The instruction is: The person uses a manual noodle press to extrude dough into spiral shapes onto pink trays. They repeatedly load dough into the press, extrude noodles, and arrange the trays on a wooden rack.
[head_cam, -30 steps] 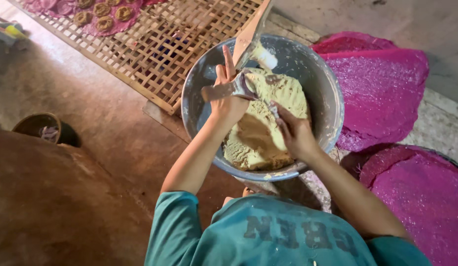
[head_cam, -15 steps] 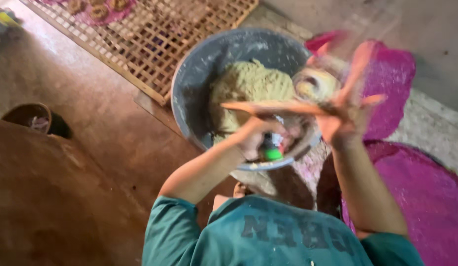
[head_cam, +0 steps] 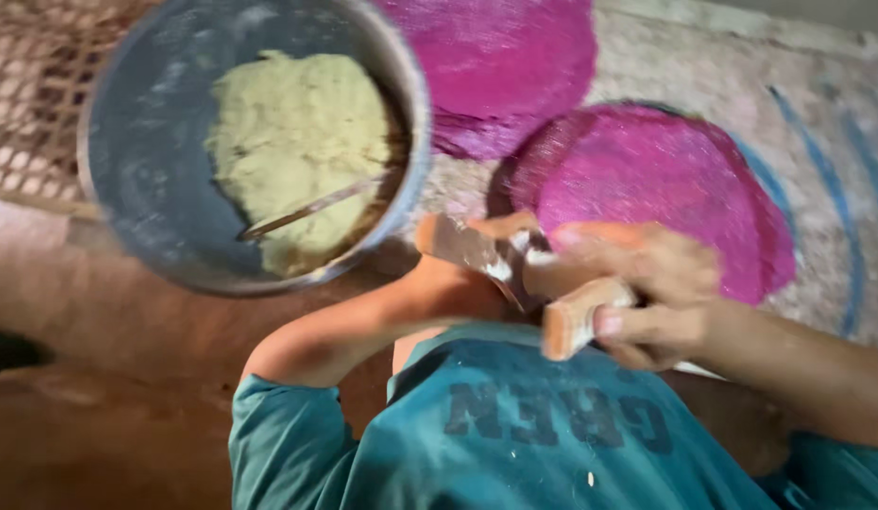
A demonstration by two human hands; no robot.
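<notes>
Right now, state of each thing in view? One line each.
Metal bowl: on the floor, partly filled with dough.
Dough: one pale lump, a thin tool lying in it.
Wooden block: gripped in the right hand, blurred.
Left hand: mostly hidden, at the block.
Pink mat: flat, bare.

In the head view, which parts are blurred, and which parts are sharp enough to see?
Head view: the hands and the wooden piece they grip are smeared by motion blur; the bowl and dough are soft but readable; warm dim light, no glare.
</notes>
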